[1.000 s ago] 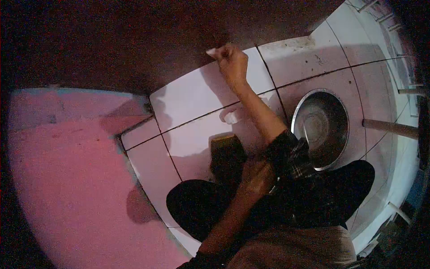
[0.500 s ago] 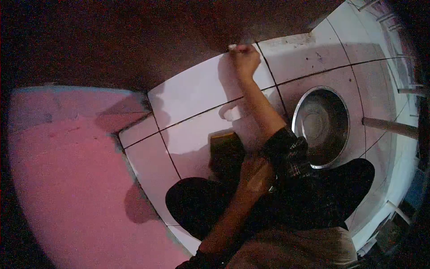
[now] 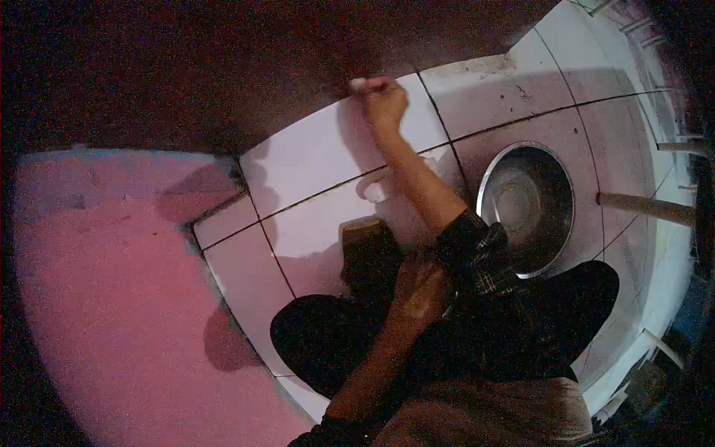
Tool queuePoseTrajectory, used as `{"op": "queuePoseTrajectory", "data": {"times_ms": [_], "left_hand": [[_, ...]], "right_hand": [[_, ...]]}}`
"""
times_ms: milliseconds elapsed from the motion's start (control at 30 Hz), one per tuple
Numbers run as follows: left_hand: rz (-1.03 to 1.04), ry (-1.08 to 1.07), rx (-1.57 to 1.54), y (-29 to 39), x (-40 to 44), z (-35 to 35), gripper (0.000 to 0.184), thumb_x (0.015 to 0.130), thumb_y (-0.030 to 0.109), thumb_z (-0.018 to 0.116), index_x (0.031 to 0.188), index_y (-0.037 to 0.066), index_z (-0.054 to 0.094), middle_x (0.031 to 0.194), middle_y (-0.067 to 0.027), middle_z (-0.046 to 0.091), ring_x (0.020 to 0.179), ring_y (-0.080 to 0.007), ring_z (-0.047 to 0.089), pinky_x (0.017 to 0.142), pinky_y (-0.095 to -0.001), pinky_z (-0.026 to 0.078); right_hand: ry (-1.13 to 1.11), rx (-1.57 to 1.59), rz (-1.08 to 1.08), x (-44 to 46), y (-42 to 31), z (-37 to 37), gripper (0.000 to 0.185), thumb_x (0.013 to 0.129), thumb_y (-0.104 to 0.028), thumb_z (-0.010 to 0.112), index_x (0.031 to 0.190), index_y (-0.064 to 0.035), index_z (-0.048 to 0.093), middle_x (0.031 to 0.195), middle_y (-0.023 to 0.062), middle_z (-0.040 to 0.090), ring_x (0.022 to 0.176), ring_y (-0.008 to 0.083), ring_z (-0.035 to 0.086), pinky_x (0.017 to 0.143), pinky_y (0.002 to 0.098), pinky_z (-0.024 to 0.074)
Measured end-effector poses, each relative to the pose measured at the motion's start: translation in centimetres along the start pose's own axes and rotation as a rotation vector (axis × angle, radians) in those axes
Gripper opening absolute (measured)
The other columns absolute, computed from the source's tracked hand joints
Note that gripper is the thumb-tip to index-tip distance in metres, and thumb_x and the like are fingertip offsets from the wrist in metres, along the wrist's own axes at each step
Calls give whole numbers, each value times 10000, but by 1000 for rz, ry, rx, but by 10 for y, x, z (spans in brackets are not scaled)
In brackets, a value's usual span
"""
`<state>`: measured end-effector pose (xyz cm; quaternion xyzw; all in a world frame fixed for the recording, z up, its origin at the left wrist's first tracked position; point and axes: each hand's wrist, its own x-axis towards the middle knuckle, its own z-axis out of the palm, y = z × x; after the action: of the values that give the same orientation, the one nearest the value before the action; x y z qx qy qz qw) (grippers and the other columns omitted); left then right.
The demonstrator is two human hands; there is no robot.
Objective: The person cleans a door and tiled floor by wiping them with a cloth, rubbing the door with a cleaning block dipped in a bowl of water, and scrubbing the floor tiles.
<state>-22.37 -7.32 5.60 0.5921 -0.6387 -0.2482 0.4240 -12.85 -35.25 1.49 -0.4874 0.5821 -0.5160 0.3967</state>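
My right hand (image 3: 386,106) is stretched out over the far edge of the white tiles, its fingers closed. A small whitish thing (image 3: 357,83) shows at its fingertips, too blurred to name. Below that forearm, a white piece (image 3: 375,191) lies on the tiles. Close to my body, my left hand (image 3: 421,289) rests beside my right sleeve; its fingers are in shadow and partly hidden. Left of it sits a dark object with a yellowish-brown upper edge (image 3: 363,225), its kind unclear.
A round metal basin (image 3: 488,175) stands on the tiles to the right of my arm. Past it, a pale pole-like leg (image 3: 648,207) juts in. Pink floor (image 3: 112,298) lies to the left, and a dark brown surface (image 3: 223,67) fills the top.
My right hand has shifted a little to the left, still closed. The whole view has slid slightly left; my left hand stays beside the sleeve.
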Motion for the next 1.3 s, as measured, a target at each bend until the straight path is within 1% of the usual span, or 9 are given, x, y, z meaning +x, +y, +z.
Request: {"op": "queuePoseTrajectory", "data": {"times_ms": [200, 233, 433, 500, 800, 900, 967, 1200, 1300], "left_hand": [[-178, -120, -10, 2, 6, -10, 160, 673, 100, 654, 811, 22, 631, 831, -179, 597, 826, -403, 557, 748, -517, 435], [-98, -17, -1, -3, -4, -7, 140, 669, 100, 651, 786, 25, 637, 800, -176, 601, 807, -396, 561, 726, -510, 440], [-86, -239, 122, -2, 11, 6, 104, 656, 76, 644, 738, 17, 624, 755, -181, 589, 771, -395, 552, 709, -496, 442], [-205, -272, 70, 3, 20, -2, 116, 659, 82, 645, 751, 18, 617, 773, -179, 585, 785, -401, 545, 747, -497, 435], [-160, -99, 36, 6, 5, -12, 163, 732, 100, 598, 866, 7, 610, 987, -227, 560, 944, -408, 517, 826, -528, 413], [-179, -168, 68, 1, 6, 5, 190, 718, 126, 611, 869, 11, 616, 987, -224, 559, 947, -415, 504, 816, -541, 406], [-221, -229, 33, 1, 4, 9, 207, 705, 141, 618, 869, 15, 620, 984, -216, 563, 940, -414, 501, 807, -543, 402], [-66, -146, 12, -1, -1, -6, 215, 699, 155, 623, 870, 24, 625, 979, -185, 583, 908, -400, 520, 800, -504, 405], [-105, -201, -35, -1, 1, -1, 193, 719, 147, 608, 869, 26, 624, 974, -188, 581, 920, -404, 512, 810, -499, 400]], "right_hand": [[-82, 223, 71, -10, -7, 0, 100, 746, -52, 735, 738, -3, 649, 710, 86, 675, 646, 143, 617, 608, 304, 514], [6, 876, 351, 0, 6, 6, 99, 747, -14, 728, 757, 1, 630, 721, 86, 663, 642, 148, 607, 573, 304, 511], [-2, 468, 20, 10, 49, 17, 103, 740, -24, 737, 753, -26, 635, 724, 87, 660, 636, 168, 616, 558, 304, 511], [-219, -131, -79, -10, 18, 21, 109, 736, -30, 738, 773, -22, 637, 732, 89, 662, 634, 174, 619, 574, 299, 516], [185, 188, 115, 16, 55, 18, 117, 762, 34, 636, 879, 27, 650, 796, 92, 661, 699, 178, 620, 622, 290, 510], [-31, 499, 120, -17, 48, 37, 111, 791, 11, 619, 895, 33, 651, 816, 85, 659, 721, 173, 613, 653, 282, 504], [-241, 257, 336, -37, 19, 35, 120, 817, -12, 576, 898, 30, 654, 831, 92, 658, 747, 169, 605, 686, 277, 495], [-271, 774, 504, 12, 47, 2, 165, 820, -81, 466, 814, -33, 624, 755, 89, 580, 718, 231, 568, 674, 342, 489], [-390, -122, 339, 7, 38, 13, 154, 807, -97, 494, 814, -40, 637, 776, 80, 590, 738, 226, 557, 699, 314, 469]]}}
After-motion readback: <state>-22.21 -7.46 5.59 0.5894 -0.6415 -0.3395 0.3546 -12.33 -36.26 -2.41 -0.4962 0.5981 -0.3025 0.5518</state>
